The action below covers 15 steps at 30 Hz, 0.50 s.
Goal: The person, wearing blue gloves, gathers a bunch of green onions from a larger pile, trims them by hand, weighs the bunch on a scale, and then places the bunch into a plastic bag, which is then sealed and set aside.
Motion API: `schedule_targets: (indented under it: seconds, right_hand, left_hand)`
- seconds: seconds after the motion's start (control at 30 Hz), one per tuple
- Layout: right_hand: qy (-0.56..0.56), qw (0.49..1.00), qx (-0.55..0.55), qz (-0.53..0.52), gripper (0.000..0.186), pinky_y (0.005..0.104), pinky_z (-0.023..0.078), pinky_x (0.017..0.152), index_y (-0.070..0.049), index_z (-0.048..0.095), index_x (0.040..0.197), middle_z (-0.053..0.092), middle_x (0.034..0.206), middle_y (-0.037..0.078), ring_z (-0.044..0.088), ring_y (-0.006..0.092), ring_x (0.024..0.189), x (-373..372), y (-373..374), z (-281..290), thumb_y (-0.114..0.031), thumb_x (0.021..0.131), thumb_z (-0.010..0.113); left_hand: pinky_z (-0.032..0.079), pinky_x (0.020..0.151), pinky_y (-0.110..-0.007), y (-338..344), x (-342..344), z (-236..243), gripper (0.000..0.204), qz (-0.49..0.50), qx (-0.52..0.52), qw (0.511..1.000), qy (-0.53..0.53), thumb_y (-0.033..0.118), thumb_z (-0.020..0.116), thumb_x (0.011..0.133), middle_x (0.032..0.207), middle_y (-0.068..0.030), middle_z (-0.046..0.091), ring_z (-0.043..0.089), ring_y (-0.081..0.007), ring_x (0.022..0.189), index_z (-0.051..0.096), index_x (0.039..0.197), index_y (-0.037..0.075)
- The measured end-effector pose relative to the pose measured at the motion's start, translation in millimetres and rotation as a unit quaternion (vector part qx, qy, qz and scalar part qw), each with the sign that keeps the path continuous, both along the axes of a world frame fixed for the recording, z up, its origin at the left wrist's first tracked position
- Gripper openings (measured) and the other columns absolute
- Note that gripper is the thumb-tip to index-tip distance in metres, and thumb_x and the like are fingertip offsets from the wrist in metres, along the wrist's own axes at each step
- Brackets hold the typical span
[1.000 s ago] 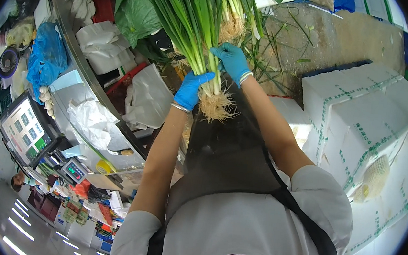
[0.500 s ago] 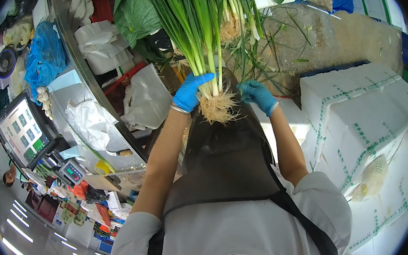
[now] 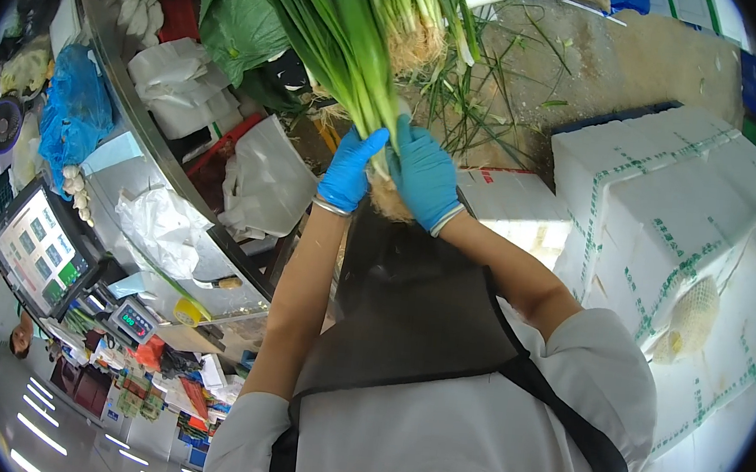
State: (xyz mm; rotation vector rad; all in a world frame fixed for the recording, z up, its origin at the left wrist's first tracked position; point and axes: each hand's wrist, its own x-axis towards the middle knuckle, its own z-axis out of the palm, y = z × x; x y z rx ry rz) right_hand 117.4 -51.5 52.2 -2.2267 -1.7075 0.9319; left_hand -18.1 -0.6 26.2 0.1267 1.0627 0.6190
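Observation:
A bunch of green onions (image 3: 340,59) stretches away from me, its long leaves toward the top and its pale roots (image 3: 388,201) near my apron. My left hand (image 3: 348,169), in a blue glove, is closed round the white stalks from the left. From the right, my gloved right hand (image 3: 425,175) presses round the same stalks just above the roots and hides part of them. Beyond my hands lies another rooted bunch of green onions (image 3: 415,44), apart from both gloves.
Leaf scraps (image 3: 480,123) litter the wet floor ahead. White foam boxes (image 3: 636,206) are stacked on the right. At left, a metal-edged counter (image 3: 154,151) carries plastic bags, a scale and a touch screen (image 3: 40,244). A green plastic sheet (image 3: 239,27) lies at the upper left.
My right hand has moved left from beside the bunch and closed on its stalks. The bunch has shifted slightly to the left, and its roots are now partly covered.

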Motion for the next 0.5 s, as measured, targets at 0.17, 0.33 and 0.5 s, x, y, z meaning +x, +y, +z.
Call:
schedule_targets:
  seconds: [0.17, 0.33, 0.5]
  right_hand:
    - [0.279, 0.953, -0.002, -0.12, 0.056, 0.0362, 0.051, 0.063, 0.002, 0.053, 0.124, 0.06, 0.082, 0.013, 0.061, 0.024, 0.072, 30, 25, 6, -0.039, 0.088, 0.064]
    - [0.44, 0.813, -0.111, -0.365, 0.047, 0.0331, 0.05, 0.06, 0.003, 0.065, 0.102, 0.058, 0.064, 0.011, 0.057, 0.0201, 0.059, 40, 67, -22, -0.041, 0.087, 0.067]
    - [0.314, 0.921, -0.042, -0.228, 0.027, 0.0265, 0.048, 0.053, 0.003, 0.068, 0.09, 0.061, 0.07, 0.01, 0.058, 0.0143, 0.056, 32, 60, -27, -0.025, 0.089, 0.066]
  left_hand:
    - [0.051, 0.085, -0.033, 2, -6, -6, 0.042, -0.095, 0.066, 0.989, 0.088, 0.016, 0.067, 0.084, 0.105, -0.0093, 0.065, 0.062, -0.0196, 0.095, 0.059, 0.121, 0.0]
    - [0.05, 0.084, -0.033, 5, 1, -4, 0.038, -0.084, 0.035, 0.992, 0.086, 0.016, 0.068, 0.081, 0.101, -0.0096, 0.065, 0.061, -0.0197, 0.091, 0.06, 0.115, 0.0]
    - [0.05, 0.08, -0.032, -1, 15, -4, 0.037, -0.05, 0.061, 0.989, 0.126, 0.014, 0.067, 0.082, 0.1, -0.0084, 0.064, 0.062, -0.0193, 0.089, 0.06, 0.115, 0.0]
